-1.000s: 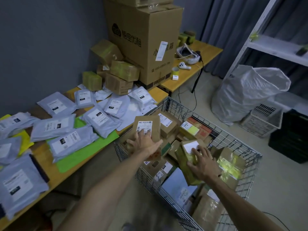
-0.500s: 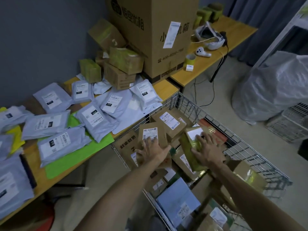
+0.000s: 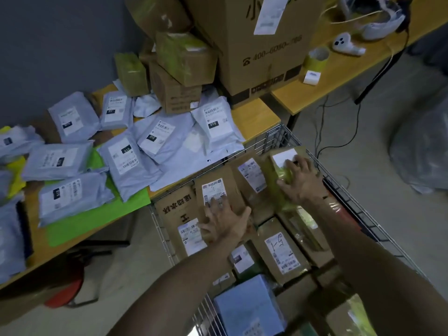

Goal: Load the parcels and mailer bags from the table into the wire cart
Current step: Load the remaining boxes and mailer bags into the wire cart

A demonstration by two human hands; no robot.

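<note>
1. Left hand (image 3: 224,220) is spread flat w/ fingers splayed on a brown parcel w/ white label (image 3: 215,192) inside the wire cart (image 3: 286,135). Pressing, not wrapped around it.
2. Right hand (image 3: 300,180) is palm-down on a green-taped parcel (image 3: 278,166) at the cart's far corner, fingers curled over its edge.
3. Cart is stuffed w/ boxes.
4. Grey mailer bags (image 3: 126,163) lie on the table (image 3: 257,117) just beside the cart, plus small boxes (image 3: 184,59) stacked by a big carton (image 3: 261,44).
</note>
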